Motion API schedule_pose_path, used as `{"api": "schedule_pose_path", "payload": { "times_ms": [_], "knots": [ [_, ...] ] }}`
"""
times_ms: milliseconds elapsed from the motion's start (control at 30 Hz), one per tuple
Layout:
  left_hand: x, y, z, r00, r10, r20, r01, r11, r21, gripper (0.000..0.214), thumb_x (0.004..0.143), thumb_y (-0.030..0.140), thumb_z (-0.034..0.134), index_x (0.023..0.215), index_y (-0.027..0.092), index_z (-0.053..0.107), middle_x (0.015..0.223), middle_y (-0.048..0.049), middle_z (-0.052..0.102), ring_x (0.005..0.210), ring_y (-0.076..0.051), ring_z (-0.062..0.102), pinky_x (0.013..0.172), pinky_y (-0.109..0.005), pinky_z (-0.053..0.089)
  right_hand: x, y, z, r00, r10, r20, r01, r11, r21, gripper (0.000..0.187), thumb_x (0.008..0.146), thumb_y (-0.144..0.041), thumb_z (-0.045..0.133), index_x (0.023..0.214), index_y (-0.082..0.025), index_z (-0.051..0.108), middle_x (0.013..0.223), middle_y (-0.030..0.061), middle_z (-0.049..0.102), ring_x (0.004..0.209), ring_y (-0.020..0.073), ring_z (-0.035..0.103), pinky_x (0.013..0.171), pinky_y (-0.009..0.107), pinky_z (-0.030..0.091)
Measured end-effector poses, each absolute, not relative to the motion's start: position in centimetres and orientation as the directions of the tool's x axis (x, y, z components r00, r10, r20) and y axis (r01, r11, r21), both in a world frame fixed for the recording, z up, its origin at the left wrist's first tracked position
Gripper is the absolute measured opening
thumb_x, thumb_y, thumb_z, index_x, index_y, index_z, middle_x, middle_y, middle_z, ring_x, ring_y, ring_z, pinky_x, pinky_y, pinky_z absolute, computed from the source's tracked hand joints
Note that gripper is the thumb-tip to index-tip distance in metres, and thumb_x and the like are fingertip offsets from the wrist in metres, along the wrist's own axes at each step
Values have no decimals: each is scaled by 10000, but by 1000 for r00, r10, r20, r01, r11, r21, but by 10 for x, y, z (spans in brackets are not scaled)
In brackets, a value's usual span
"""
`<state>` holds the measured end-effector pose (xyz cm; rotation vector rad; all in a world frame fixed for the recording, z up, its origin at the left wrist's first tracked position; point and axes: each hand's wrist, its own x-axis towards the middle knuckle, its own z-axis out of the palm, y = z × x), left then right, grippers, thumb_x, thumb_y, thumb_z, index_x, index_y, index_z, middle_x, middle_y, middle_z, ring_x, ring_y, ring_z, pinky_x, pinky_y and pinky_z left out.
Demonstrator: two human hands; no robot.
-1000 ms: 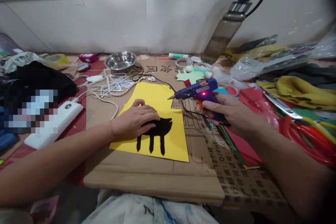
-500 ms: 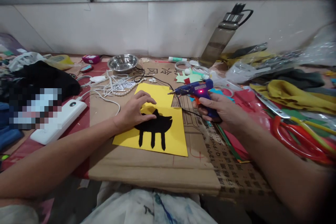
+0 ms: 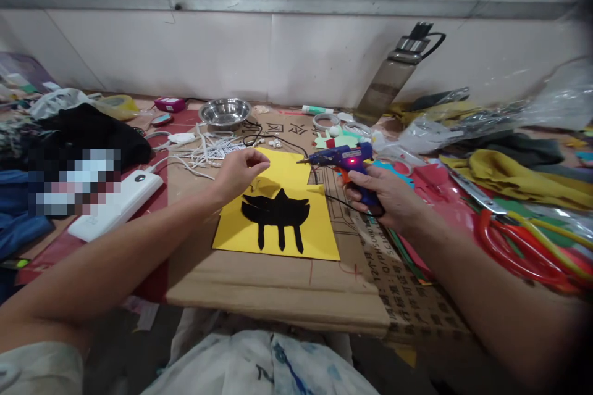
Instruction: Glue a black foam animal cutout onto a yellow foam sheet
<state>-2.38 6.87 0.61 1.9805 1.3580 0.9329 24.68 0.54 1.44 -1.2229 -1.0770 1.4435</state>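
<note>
My right hand [image 3: 377,191] grips a blue hot glue gun [image 3: 340,156] with its red light lit and its nozzle pointing left. The nozzle hangs over the right edge of a yellow sheet [image 3: 231,237]. On that sheet lies a black cutout [image 3: 278,211] with three pointed legs and a peak on top. Above the sheet's left side hovers my left hand [image 3: 241,170], thumb and fingertips pinched together. Whatever sits in the pinch, if anything, is too small to name.
A steel bowl [image 3: 225,112], a bead string and white cables lie behind. At left is a white power bank [image 3: 115,205]. A tilted bottle [image 3: 393,74] stands at the wall. Red-handled scissors [image 3: 504,247] and coloured sheets lie at right.
My left hand has lifted off the black cutout and moved up and away, its spread fingers closing to a pinch. The glue gun stays in my right hand, barely moved.
</note>
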Motion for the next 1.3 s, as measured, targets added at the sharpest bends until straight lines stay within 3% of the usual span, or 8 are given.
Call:
{"api": "schedule_pose_path", "payload": {
  "times_ms": [133,300,433,567,700,833,1100,1300],
  "knots": [
    [-40,74,10,224,956,190,585,-288,758,181,800,340,637,778,170,694,713,-20,680,609,-119,546,580,-253,404,237,12,24,-98,987,-124,-79,-132,-988,266,690,-353,755,808,-211,562,652,-12,519,496,85,379,355,191,244],
    [-54,78,19,247,962,117,752,-267,603,189,775,310,630,636,186,663,563,8,610,537,-116,504,532,-245,347,220,18,27,-142,987,-80,-77,-92,-993,281,689,-363,756,794,-196,557,697,-6,559,500,70,397,355,180,277],
    [-62,82,20,372,928,16,817,-335,470,116,727,306,665,764,206,712,740,-19,703,663,-159,596,598,-254,397,217,19,15,-122,981,-149,-79,-160,-984,298,675,-380,771,772,-194,559,564,-46,471,449,61,359,347,173,268],
    [-63,85,14,468,884,-22,802,-414,431,157,703,282,663,831,209,720,836,-38,710,718,-172,618,633,-254,419,216,18,5,-117,979,-170,-97,-181,-979,340,632,-378,800,802,-191,574,733,-9,564,505,61,387,353,172,293],
    [-62,87,11,486,874,-13,774,-424,471,91,678,202,652,762,200,686,757,-24,678,648,-153,585,600,-252,408,216,20,3,-115,980,-164,-89,-175,-981,335,648,-386,777,811,-201,548,768,-2,583,502,67,391,348,186,285],
    [-63,87,11,462,887,-13,753,-383,535,45,673,176,667,714,195,659,701,-7,665,632,-145,580,592,-250,396,221,25,2,-127,964,-232,-5,-235,-972,324,703,-400,745,809,-210,505,586,-48,510,407,64,392,340,188,243],
    [-55,82,14,324,943,-76,446,-81,891,131,736,188,712,767,173,585,630,21,606,543,-98,562,526,-230,424,229,40,-2,-59,947,-315,96,-308,-946,240,827,-334,638,762,-206,446,545,-48,500,353,59,415,323,168,209],
    [-48,73,13,312,944,-111,322,4,947,186,721,254,760,735,155,603,591,8,602,495,-77,536,458,-195,398,225,48,-1,54,973,-223,360,-228,-905,174,897,-307,553,784,-193,485,588,-22,519,410,80,460,408,211,358]
  ]
}}
